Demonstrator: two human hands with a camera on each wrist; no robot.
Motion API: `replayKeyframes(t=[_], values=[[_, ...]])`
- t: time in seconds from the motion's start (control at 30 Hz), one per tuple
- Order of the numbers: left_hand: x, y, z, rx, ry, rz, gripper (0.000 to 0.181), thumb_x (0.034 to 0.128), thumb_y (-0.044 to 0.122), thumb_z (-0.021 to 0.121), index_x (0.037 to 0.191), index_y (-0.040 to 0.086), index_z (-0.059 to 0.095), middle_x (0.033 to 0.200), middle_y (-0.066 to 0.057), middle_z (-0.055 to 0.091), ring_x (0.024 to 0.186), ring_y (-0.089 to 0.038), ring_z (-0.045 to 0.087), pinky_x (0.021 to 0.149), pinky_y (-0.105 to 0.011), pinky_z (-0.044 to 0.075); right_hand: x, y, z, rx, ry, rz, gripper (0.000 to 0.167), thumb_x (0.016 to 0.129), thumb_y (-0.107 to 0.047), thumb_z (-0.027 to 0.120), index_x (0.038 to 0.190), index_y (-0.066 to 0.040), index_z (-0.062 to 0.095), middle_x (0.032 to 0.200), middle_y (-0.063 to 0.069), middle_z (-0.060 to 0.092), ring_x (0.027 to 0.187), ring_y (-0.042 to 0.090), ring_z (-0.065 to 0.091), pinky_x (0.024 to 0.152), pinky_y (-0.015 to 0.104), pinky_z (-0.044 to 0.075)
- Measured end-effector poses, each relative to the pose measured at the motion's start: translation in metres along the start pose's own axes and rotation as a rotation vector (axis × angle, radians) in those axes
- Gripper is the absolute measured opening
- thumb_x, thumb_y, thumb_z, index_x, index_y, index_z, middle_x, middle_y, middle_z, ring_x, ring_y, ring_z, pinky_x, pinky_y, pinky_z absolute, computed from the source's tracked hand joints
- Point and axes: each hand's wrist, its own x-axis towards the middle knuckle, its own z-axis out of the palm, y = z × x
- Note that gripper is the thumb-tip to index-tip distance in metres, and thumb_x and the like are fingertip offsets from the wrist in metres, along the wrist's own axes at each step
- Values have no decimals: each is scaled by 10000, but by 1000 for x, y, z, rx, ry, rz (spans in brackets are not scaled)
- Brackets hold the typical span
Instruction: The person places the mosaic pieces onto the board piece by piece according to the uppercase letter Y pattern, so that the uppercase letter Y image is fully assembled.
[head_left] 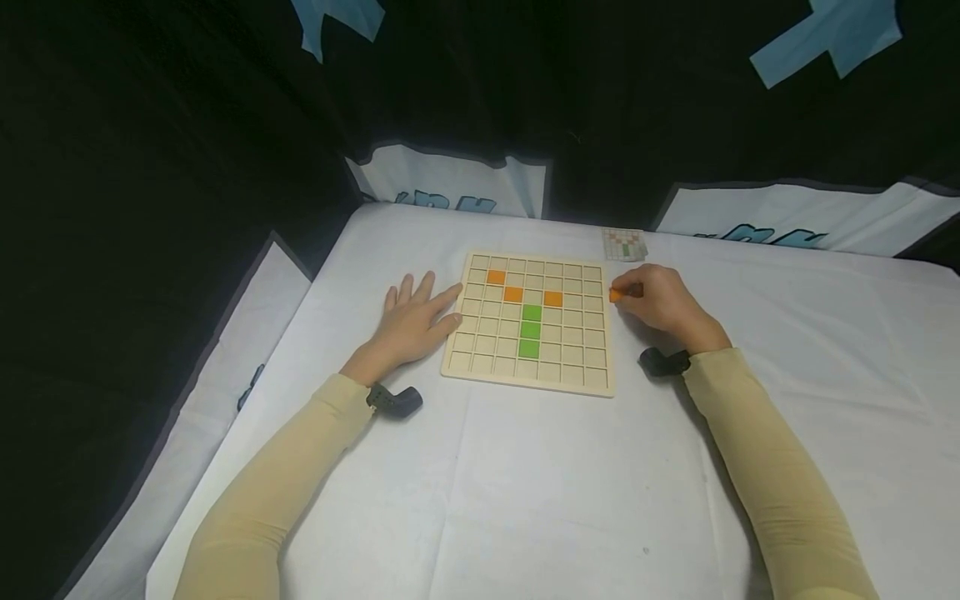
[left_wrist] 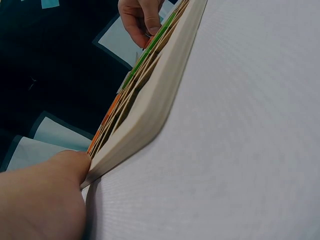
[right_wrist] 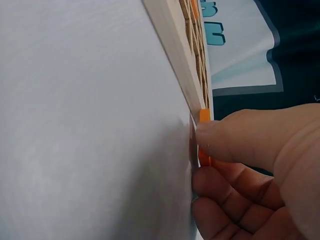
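Observation:
A wooden grid board [head_left: 491,365] lies on the white table, holding several orange and green square tiles in its cells. Three green tiles [head_left: 530,330] form a column near the middle, and orange tiles [head_left: 497,277] sit above them to either side. My right hand [head_left: 660,304] pinches another orange tile [right_wrist: 204,116] between thumb and fingers, just off the board's right edge. On the other side, my left hand [head_left: 412,325] rests with its fingers spread, thumb and index finger at the board's left edge.
A small pattern card [head_left: 624,245] with a printed grid lies behind the board's right corner. White cloth covers the table [head_left: 540,492]. Dark curtains [head_left: 480,92] hang behind and to the left. Each wrist wears a black camera mount [head_left: 397,402].

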Motion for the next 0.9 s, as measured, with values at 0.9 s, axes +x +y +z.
replayKeyframes(t=[0.9], values=[[1, -1, 1, -10, 0, -4, 625, 1044, 505, 398, 1616, 269, 311, 1716, -213, 76, 1574, -491, -62, 1255, -659, -42, 17, -28, 4, 55, -23, -68, 322, 946, -52, 677, 1258, 20, 703, 1246, 215, 699, 992, 305, 557, 883, 407, 515]])
